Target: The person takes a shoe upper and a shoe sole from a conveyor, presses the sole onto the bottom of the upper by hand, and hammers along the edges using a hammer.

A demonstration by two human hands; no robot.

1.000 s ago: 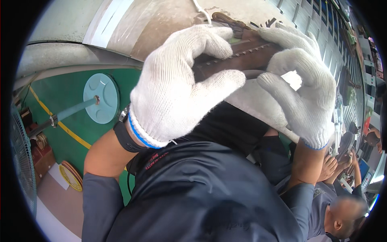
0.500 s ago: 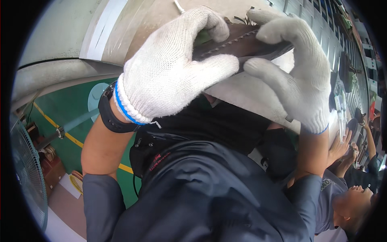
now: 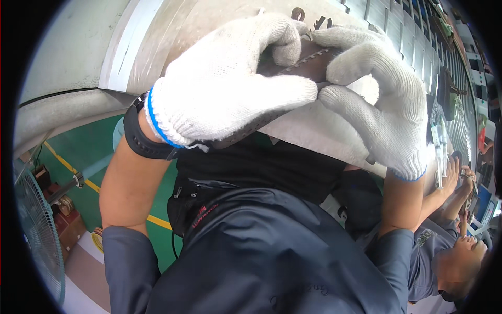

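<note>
Between my white knitted gloves is a brown, leather-like piece (image 3: pixel 312 66) with a row of notches or stitches along one edge. My left hand (image 3: pixel 219 78) is closed on its left part, fingers curled over the far side and thumb along the near edge. Below that glove more of the piece shows, with small holes in it. My right hand (image 3: pixel 392 89) pinches its right end between thumb and bent fingers, the fingertips close to the left thumb. Gloves cover much of the piece, so its full shape is hidden.
Under my hands is a pale work table (image 3: pixel 319 131); small dark scraps (image 3: pixel 323 23) lie beyond them. A slatted metal conveyor (image 3: pixel 418 57) runs along the right. Syringe-like clear tubes (image 3: pixel 440 152) and a co-worker's hand (image 3: pixel 444 178) are near my right forearm. A fan (image 3: pixel 42 230) stands lower left.
My right fingers have closed in on the piece by my left thumb. The piece has shifted and turned, so its holed part shows below my left glove.
</note>
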